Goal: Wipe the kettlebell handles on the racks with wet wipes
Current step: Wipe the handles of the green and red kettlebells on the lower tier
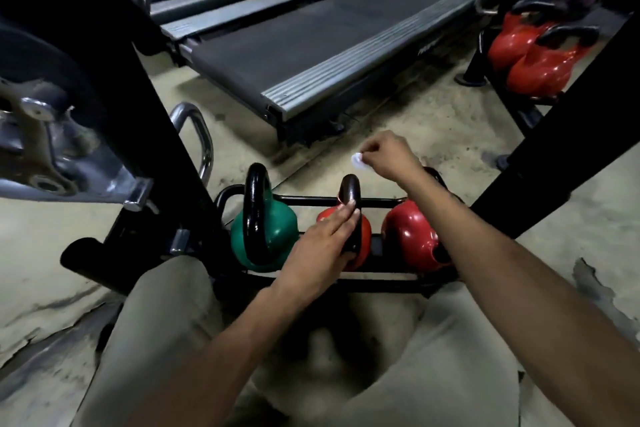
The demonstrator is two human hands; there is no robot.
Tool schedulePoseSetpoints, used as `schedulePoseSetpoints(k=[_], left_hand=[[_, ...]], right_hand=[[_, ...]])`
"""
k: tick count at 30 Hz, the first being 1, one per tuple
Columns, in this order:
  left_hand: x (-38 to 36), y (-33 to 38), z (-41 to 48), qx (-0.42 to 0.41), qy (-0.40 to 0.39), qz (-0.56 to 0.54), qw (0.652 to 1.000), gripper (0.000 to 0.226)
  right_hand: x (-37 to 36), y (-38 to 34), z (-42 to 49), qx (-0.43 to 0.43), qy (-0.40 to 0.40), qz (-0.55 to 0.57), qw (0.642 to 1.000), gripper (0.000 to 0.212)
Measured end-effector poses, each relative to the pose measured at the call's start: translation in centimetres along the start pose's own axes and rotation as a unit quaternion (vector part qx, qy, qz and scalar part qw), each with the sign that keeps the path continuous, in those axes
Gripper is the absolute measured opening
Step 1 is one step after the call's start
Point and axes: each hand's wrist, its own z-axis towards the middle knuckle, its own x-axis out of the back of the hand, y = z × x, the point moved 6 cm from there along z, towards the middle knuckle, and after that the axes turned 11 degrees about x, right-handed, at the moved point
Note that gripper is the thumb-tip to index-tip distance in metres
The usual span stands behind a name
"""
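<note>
kettlebell handle (350,192), glossy black loop, in left hand (317,248); wipe (356,160) crumpled.

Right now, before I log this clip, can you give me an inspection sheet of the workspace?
Surface: low black rack standing on a worn, pale floor.
Job's things: green kettlebell, middle red kettlebell and right red kettlebell in a row on the rack; small white wipe.
Clutter: nothing seen.
Grips: left hand holds the middle red kettlebell by its black handle; right hand pinches the wipe in the air beyond that handle, not touching it.
Cables: nothing seen.
Surroundings: treadmills behind the rack; more red kettlebells at far right; weight machine at left.
</note>
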Motion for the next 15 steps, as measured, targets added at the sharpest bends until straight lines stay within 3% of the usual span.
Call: schedulePoseSetpoints(k=[5, 8, 11, 15], left_hand=[[0.6, 0.6, 0.2, 0.011, 0.023, 0.054, 0.998, 0.075], [0.6, 0.5, 0.2, 0.007, 0.029, 0.066, 0.997, 0.082], [0.4, 0.3, 0.3, 0.004, 0.037, 0.069, 0.997, 0.086], [0.4, 0.6, 0.1, 0.007, 0.041, 0.071, 0.997, 0.088]], right_hand=[[-5.7, 2.4, 2.9, -0.116, -0.222, 0.042, 0.967, 0.017], [-6.9, 0.4, 4.4, -0.067, -0.283, -0.001, 0.957, 0.012], [-8.6, -2.2, 4.8, 0.028, -0.364, -0.157, 0.917, 0.013], [-10.2, -3.5, 4.2, 0.098, -0.367, -0.288, 0.879, 0.021]])
